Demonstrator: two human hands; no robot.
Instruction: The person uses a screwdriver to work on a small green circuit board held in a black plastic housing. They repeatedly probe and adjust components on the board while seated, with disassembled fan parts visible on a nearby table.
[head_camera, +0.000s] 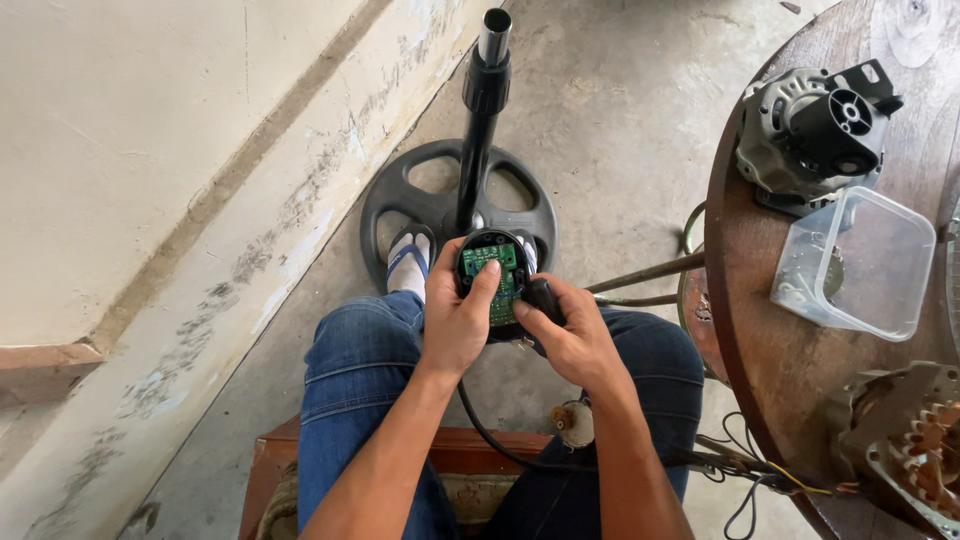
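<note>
Left hand (455, 320) is wrapped around the open black control housing (495, 285) over the lap, thumb on the green circuit board (492, 272), right hand (572, 335) pinching its dark side piece (545, 297), so I'd brace it steady and go gentle on that board.

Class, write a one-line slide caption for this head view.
Both hands grip an opened housing exposing a green circuit board.

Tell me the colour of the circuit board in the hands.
Green circuit board, seen in the head view.

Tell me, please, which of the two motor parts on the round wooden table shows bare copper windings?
The motor part at the table's near edge shows coppery coils; the grey one at the far edge is fully cased.
</note>
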